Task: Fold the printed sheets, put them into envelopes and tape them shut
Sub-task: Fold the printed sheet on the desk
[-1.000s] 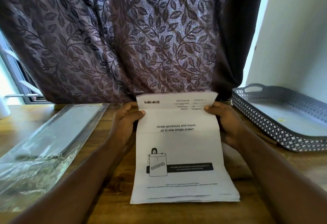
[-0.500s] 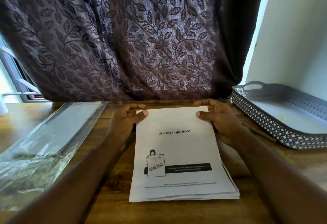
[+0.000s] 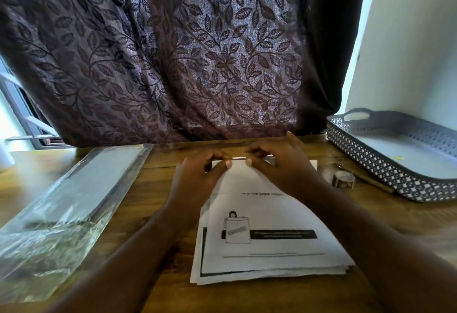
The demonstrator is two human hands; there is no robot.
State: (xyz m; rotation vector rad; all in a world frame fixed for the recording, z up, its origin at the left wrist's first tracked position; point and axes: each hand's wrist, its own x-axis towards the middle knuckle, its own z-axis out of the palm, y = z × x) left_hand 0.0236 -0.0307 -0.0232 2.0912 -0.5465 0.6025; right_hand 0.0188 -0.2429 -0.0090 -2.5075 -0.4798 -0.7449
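A stack of printed sheets (image 3: 269,246) lies on the wooden table (image 3: 160,184) in front of me. The top sheet has its far part folded under, with the fold along its far edge. My left hand (image 3: 197,179) and my right hand (image 3: 279,166) meet at the middle of that fold, thumbs and fingertips pinching the paper. A clear plastic pack of grey envelopes (image 3: 74,189) lies to the left. A small roll of tape (image 3: 342,180) stands on the table to the right of my right hand.
A grey perforated tray (image 3: 385,164) with handles sits at the right, against a white wall. A dark leaf-patterned curtain (image 3: 173,53) hangs along the table's far edge. A thin stick-like thing (image 3: 366,179) lies beside the tray.
The sheet's top part, upright one second ago, has been folded back and down. Both hands have slid from the sheet's far corners to the middle of the fold. The view has tilted down.
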